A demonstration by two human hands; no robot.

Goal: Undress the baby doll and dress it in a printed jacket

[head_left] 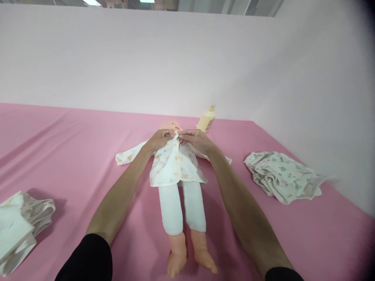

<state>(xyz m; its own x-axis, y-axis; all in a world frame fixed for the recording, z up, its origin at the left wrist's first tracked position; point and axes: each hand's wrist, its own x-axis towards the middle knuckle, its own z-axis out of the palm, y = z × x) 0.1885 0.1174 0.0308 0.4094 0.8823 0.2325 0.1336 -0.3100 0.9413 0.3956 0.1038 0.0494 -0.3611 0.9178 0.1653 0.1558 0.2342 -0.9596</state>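
A baby doll (181,218) lies on its back on the pink sheet (73,156), feet toward me. It wears a white printed shirt (172,164) and white leggings. Both my hands meet at the shirt's collar just below the doll's head. My left hand (159,139) pinches the left edge of the collar. My right hand (195,139) pinches the right edge, fingers closed on the fabric. The doll's chin and neck are hidden behind my fingers.
A cream bottle (206,120) lies beside the doll's head at the back. A folded printed cloth (281,175) sits at the right. Another pile of printed clothes (20,226) lies at the left edge. A pale wall stands behind.
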